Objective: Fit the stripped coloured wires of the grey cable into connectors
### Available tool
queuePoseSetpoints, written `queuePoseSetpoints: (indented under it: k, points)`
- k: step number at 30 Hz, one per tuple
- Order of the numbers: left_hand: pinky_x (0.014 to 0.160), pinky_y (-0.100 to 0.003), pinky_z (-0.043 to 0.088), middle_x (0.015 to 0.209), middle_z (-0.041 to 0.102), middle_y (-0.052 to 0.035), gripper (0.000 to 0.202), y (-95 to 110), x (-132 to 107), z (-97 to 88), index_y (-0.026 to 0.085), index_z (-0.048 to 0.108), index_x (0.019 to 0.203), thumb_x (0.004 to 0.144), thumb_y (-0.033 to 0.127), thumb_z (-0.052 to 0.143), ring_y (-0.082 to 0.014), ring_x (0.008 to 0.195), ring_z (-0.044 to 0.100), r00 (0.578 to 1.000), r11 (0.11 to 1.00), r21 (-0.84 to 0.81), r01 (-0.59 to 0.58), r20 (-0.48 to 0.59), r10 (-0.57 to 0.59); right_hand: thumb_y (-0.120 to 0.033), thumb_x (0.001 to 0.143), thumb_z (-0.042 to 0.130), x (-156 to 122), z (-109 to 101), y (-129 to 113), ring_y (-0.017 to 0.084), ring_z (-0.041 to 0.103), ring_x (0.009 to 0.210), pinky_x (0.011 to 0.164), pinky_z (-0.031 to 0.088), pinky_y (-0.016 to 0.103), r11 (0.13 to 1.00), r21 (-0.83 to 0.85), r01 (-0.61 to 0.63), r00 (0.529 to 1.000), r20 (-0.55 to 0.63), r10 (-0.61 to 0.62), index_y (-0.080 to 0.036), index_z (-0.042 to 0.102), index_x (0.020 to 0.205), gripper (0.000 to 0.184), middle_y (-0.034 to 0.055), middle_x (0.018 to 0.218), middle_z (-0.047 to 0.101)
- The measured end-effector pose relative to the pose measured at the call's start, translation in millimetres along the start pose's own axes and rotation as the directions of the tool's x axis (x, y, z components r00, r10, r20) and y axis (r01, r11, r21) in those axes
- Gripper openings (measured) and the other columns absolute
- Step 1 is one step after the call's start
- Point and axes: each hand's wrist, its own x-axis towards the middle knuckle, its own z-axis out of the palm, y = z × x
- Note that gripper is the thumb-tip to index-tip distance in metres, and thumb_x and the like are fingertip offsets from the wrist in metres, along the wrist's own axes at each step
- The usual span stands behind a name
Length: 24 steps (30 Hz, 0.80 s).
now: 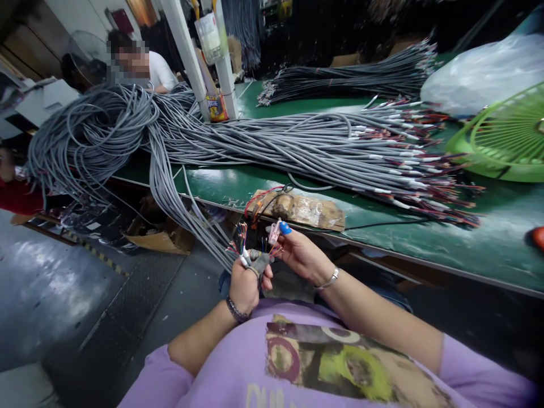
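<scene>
My left hand (246, 283) is closed around the ends of several grey cables. Fanned-out coloured wires (242, 232) stick up from these ends, and grey coverings are on some of its fingers. Close by on the right, my right hand (297, 255) has its thumb and fingers drawn together near the wire tips. A blue cover (285, 228) sits on one of its fingertips, and a whitish piece with faint markings (274, 233) shows beside it. Whether that piece is held or wrapped on a finger, I cannot tell. The grey cables (187, 221) run from my left hand up to the bench.
A large bundle of grey cables (263, 141) lies along the green bench (501, 238). At its near edge sits a taped wooden block (306, 209) with red and black leads. A green fan (505, 136), a plastic bag (488, 73), dark cables (352, 79) and a person (161, 71) are beyond.
</scene>
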Motion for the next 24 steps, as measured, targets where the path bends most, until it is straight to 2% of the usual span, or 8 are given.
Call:
queuePoseSetpoints:
  k: [7,14,18,24]
  points:
    - [0.031,-0.018,0.030,0.049,0.057,0.0034,0.038,-0.3,2.7,5.0,0.015,0.056,0.067,0.066,0.049,0.073,-0.0063,0.030,0.044,0.999,0.999,0.013,0.049,-0.002,-0.049,-0.044,0.063,0.081,1.4,-0.3,-0.8,0.011,0.053,0.063,0.058,0.043,0.023,1.000,0.016,0.023,1.000,-0.010,-0.023,-0.017,0.069,0.075,0.031,0.0002,0.070,0.064]
    - [0.031,-0.017,0.028,0.049,0.057,0.0032,0.040,-1.0,3.4,5.6,0.015,0.054,0.066,0.065,0.050,0.073,-0.0061,0.030,0.045,0.998,0.997,0.038,0.065,0.002,-0.065,-0.043,0.066,0.079,2.9,-0.7,1.7,0.011,0.053,0.062,0.061,0.042,0.025,0.998,0.010,0.056,0.998,-0.020,-0.056,-0.019,0.068,0.073,0.027,-0.0012,0.070,0.064]
    - [0.031,-0.018,0.029,0.048,0.056,0.0037,0.038,-1.5,3.8,6.4,0.016,0.053,0.066,0.066,0.049,0.073,-0.0063,0.030,0.044,0.999,0.998,0.036,0.053,-0.011,-0.053,-0.043,0.064,0.080,1.7,0.6,2.8,0.011,0.052,0.060,0.057,0.042,0.024,0.998,0.053,0.026,0.999,-0.034,-0.024,-0.018,0.068,0.076,0.031,-0.0006,0.068,0.064]
    - [0.033,-0.018,0.028,0.048,0.055,0.0034,0.038,-0.6,-2.4,2.6,0.016,0.053,0.064,0.068,0.049,0.071,-0.0064,0.031,0.045,0.999,0.999,0.044,-0.006,-0.045,0.008,-0.048,0.074,0.070,-2.1,-0.4,3.5,0.011,0.056,0.060,0.057,0.045,0.024,0.997,0.077,-0.029,0.999,-0.027,0.031,-0.020,0.065,0.080,0.030,0.0000,0.069,0.065]
